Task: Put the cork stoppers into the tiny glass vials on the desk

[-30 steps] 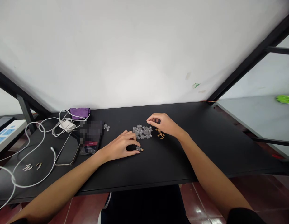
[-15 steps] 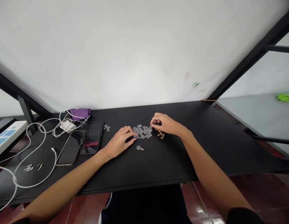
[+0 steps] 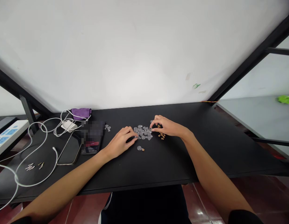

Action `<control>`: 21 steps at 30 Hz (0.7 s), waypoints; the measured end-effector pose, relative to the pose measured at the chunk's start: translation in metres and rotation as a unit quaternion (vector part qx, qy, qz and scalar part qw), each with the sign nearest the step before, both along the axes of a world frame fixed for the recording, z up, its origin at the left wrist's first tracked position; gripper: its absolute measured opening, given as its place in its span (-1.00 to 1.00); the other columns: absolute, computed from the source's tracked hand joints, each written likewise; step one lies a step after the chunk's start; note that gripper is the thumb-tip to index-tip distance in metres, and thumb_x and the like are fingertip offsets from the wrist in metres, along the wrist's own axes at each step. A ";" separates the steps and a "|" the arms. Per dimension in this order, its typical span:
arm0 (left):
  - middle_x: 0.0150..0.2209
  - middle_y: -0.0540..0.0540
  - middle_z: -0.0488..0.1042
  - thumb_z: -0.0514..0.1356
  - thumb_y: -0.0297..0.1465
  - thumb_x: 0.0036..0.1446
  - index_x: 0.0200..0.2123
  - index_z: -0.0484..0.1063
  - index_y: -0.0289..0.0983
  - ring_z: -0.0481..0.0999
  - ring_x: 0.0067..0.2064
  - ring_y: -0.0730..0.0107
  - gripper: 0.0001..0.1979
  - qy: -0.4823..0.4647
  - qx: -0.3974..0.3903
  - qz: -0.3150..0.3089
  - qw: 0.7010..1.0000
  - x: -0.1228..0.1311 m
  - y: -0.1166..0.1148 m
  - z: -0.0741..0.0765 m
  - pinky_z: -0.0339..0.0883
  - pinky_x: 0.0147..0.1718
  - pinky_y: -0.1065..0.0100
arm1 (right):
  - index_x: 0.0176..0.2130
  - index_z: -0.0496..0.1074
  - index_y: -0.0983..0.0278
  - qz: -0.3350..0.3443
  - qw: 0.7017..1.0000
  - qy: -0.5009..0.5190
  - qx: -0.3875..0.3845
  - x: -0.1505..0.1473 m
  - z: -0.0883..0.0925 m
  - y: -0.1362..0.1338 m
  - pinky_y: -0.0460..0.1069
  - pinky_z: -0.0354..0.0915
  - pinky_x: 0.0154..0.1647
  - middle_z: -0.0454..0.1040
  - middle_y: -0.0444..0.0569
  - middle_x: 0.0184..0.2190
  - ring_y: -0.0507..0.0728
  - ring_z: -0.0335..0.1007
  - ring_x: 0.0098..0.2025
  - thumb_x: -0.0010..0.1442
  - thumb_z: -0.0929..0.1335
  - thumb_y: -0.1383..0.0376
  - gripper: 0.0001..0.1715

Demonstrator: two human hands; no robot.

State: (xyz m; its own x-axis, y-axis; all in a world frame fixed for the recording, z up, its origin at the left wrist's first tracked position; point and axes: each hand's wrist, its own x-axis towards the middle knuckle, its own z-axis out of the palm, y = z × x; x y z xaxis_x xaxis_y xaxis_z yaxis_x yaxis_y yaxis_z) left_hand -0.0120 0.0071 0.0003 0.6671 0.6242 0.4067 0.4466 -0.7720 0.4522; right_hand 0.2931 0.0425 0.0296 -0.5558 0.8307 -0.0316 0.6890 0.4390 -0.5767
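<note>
Left hand [image 3: 120, 142] moved off lone glass vial [image 3: 140, 148], now at edge of vial pile [image 3: 142, 132] on black surface [image 3: 182, 155]. Right hand [image 3: 169, 127] at pile, beside cork stoppers [image 3: 161, 134]. Either grip clamped? Cannot tell.

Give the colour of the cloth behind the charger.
Purple; the cloth shows best in the head view.

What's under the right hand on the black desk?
Tiny cork stoppers show beside the right hand, with clear mini bottles at its fingertips; anything directly beneath the palm is hidden.
</note>
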 end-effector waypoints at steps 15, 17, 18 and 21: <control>-0.18 -0.08 0.45 0.17 -0.41 0.41 -0.02 0.48 -0.20 0.45 -0.13 0.30 -0.86 -0.022 0.001 0.012 1.000 0.001 -0.002 0.000 0.35 -0.04 0.22 | -0.23 0.53 0.20 0.020 0.995 0.095 -0.011 -0.007 0.011 -0.005 0.07 0.27 -0.13 0.33 -0.04 -0.20 0.14 0.26 -0.22 0.25 0.43 0.02 -0.70; -0.18 -0.08 0.45 0.16 -0.40 0.41 0.04 0.46 -0.19 0.46 -0.14 0.31 -0.82 -0.042 0.005 0.020 0.999 0.001 -0.004 0.000 0.37 -0.06 0.24 | -0.24 0.51 0.20 0.030 0.991 0.128 -0.017 -0.016 0.014 -0.009 0.05 0.26 -0.16 0.32 -0.07 -0.22 0.12 0.24 -0.24 0.25 0.43 0.04 -0.72; -0.17 -0.08 0.45 0.16 -0.39 0.41 0.08 0.44 -0.18 0.46 -0.14 0.32 -0.78 -0.053 0.009 0.024 0.998 0.002 -0.005 0.001 0.38 -0.07 0.25 | -0.24 0.50 0.20 0.038 0.989 0.142 -0.023 -0.022 0.016 -0.011 0.04 0.25 -0.15 0.31 -0.08 -0.23 0.11 0.23 -0.24 0.25 0.44 0.06 -0.73; -0.11 -0.10 0.48 0.17 -0.38 0.41 0.18 0.38 -0.16 0.49 -0.13 0.34 -0.69 -0.082 0.034 0.018 0.996 0.003 -0.008 0.001 0.41 -0.08 0.26 | -0.23 0.50 0.20 0.075 0.980 0.180 -0.045 -0.041 0.017 -0.019 0.03 0.25 -0.13 0.31 -0.09 -0.23 0.10 0.23 -0.23 0.27 0.44 0.08 -0.76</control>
State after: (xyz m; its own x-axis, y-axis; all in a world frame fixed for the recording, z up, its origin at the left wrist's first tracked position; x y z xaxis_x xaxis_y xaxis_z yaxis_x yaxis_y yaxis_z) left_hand -0.0088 -0.0004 0.0014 0.5661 0.6130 0.5511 0.3982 -0.7887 0.4683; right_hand 0.2525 0.0237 0.0469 -0.6602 0.7415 0.1201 0.3655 0.4568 -0.8111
